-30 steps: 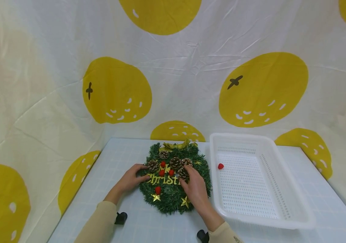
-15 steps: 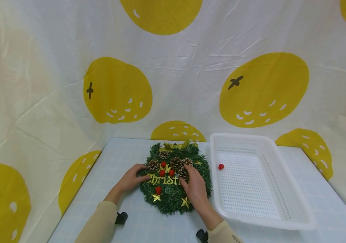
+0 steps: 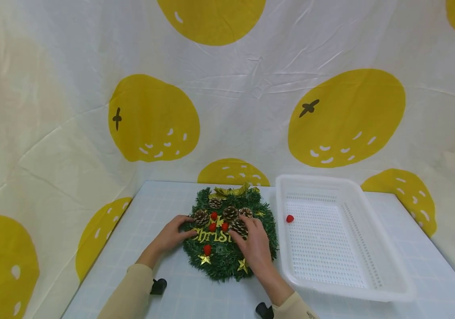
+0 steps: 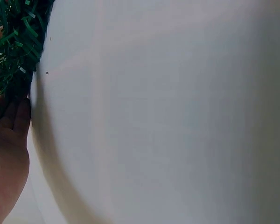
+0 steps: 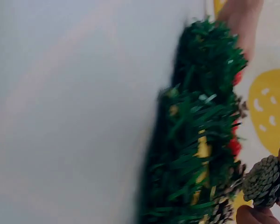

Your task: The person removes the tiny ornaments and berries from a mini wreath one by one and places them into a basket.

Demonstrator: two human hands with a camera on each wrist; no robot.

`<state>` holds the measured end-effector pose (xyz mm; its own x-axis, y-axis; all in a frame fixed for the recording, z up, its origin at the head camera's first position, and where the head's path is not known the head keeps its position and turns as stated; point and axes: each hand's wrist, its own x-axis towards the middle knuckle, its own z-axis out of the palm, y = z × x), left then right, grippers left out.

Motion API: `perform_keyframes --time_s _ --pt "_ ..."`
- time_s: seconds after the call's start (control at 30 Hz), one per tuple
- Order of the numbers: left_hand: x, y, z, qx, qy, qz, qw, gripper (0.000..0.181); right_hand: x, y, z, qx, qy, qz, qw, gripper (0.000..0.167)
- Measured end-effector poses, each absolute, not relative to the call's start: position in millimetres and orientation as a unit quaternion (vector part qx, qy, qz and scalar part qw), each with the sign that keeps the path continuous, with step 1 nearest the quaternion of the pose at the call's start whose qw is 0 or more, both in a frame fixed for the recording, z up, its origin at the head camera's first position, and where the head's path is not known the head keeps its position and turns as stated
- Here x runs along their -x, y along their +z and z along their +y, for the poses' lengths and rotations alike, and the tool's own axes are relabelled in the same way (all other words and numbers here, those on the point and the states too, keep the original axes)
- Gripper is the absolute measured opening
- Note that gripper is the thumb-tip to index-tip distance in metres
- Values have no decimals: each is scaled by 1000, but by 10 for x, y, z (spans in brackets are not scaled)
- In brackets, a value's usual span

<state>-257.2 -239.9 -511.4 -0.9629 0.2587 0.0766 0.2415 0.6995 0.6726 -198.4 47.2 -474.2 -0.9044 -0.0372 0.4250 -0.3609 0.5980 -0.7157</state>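
A green Christmas wreath (image 3: pixel 227 261) lies on the table, trimmed with pine cones, red berries (image 3: pixel 207 250), gold stars (image 3: pixel 242 265) and gold lettering (image 3: pixel 211 235). At its left edge my left hand (image 3: pixel 170 235) grips the greenery, with thumb and fingers on either side; the left wrist view catches only part of this hand (image 4: pixel 7 154). My right hand (image 3: pixel 257 248) pinches a pine cone (image 5: pixel 266 182) between thumb and fingers, over the wreath's right half. In the right wrist view that cone sits slightly above the greenery. Several other cones (image 3: pixel 229 213) surround it.
To the right stands a white perforated plastic basket (image 3: pixel 391 270), with one red berry (image 3: pixel 289 218) inside. A gold ribbon bow (image 3: pixel 233 191) tops the wreath at the back. Behind the pale table (image 3: pixel 187 297) hangs a fruit-patterned cloth (image 3: pixel 247 119).
My right hand has shifted slightly left with the pine cone, which now covers more of the lettering's right end. The left hand stays at the wreath's left edge.
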Motion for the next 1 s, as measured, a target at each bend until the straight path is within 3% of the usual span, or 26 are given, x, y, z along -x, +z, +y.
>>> perform_keyframes --time_s 0.57,0.83,1.0 --pt "2566 -5091 -2392 -135 374 917 19 51 1821 -4190 433 -166 474 -846 181 50" --pt "2566 -5078 -2395 -135 371 918 21 51 1871 -3849 540 -200 468 -827 237 50" --pt "2560 -5078 -2392 -137 374 917 22 52 1953 -3672 643 -199 471 -825 240 50"
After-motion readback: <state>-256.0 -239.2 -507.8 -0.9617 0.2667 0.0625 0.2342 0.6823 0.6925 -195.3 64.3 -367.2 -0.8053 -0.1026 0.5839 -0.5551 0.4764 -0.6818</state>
